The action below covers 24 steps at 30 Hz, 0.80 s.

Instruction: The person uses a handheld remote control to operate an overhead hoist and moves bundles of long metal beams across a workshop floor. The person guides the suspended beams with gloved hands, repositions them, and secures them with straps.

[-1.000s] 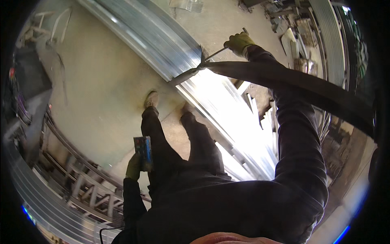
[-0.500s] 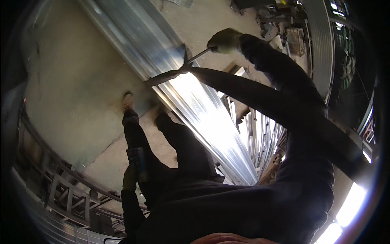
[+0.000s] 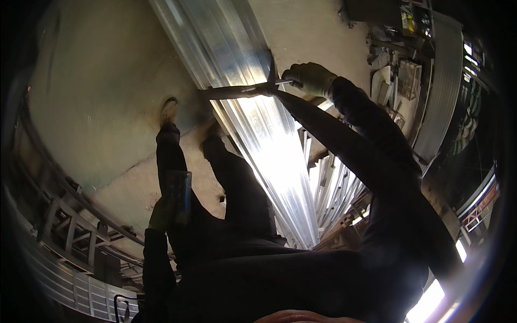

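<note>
My gloved right hand (image 3: 311, 78) is closed round a thin metal rod (image 3: 284, 82), whose far end meets a dark strap (image 3: 234, 92). The strap crosses the long bundle of shiny ribbed metal profiles (image 3: 261, 126), bunches at its right edge, then runs toward the lower right in front of my right arm. Low on the left, my gloved left hand (image 3: 161, 212) is closed on a dark, box-shaped handheld control (image 3: 179, 195) with a bluish side. Its face is too dark to read. My left fingers are partly lost in shadow.
Loose metal strips (image 3: 336, 185) fan out right of the bundle. A metal rack (image 3: 81, 231) curves along the lower left. Scrap and a crate (image 3: 409, 79) lie at the right, beside a ribbed panel (image 3: 439, 86). My feet stand on the concrete floor (image 3: 107, 107) left of the bundle.
The bundle's far part has shifted right in the picture. My right hand has moved right and slightly down, and the rod lies more level. My left hand and the control sit slightly higher.
</note>
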Available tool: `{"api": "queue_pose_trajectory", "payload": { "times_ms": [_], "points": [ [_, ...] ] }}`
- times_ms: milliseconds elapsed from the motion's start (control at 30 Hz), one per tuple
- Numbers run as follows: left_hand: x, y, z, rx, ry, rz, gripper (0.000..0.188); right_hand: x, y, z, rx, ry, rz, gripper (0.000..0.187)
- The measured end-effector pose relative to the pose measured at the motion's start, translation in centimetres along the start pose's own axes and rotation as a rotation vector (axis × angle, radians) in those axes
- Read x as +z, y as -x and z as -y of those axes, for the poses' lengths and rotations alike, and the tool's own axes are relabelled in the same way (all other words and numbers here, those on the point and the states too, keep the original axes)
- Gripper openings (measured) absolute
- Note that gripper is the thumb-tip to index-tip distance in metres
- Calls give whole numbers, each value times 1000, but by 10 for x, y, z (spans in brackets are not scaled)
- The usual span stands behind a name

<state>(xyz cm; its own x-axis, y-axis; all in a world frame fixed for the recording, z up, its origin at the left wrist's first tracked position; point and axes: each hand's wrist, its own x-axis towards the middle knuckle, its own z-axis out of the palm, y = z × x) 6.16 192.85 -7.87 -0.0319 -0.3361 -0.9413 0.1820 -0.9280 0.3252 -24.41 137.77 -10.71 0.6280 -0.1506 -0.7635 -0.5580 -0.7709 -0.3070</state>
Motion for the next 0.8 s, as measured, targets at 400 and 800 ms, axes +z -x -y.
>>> {"api": "queue_pose_trajectory", "payload": {
  "times_ms": [400,800],
  "points": [
    [13,-13,-8,-80,59,0,60,95,-1,-12,460,-204,-754,48],
    [-10,-14,-31,-80,215,33,52,129,-56,-70,-147,-2001,-882,23]
  ]
}}
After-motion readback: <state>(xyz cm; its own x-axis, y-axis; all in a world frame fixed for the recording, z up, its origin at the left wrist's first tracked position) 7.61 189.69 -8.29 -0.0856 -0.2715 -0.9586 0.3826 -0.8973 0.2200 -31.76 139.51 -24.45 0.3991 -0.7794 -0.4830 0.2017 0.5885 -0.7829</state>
